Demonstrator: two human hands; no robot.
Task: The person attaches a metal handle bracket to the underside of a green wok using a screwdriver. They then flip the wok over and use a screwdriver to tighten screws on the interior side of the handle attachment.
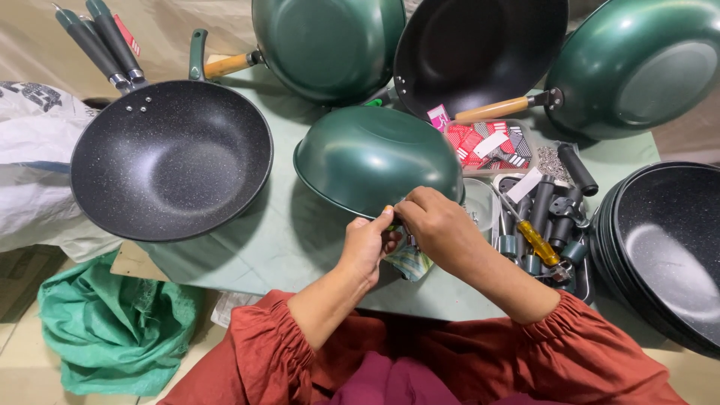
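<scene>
Both hands meet at near rim of upturned green wok (375, 157), mid-worktop (277, 232).
Left hand (367, 244): fingers pinched on small green-yellow part at rim.
Right hand (439, 225): fingers curled over same spot; grip unclear.
Judgement: steady wok, keep part square to rim.
Screwdriver (538, 241) right of wok, in tray (583, 281).
Part itself mostly hidden by fingers.

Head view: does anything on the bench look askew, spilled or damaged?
Nothing looks damaged or spilled. The green pan lies bottom-up by both hands, left hand and right hand, at its rim; the yellow-handled screwdriver rests in the parts tray.
</scene>
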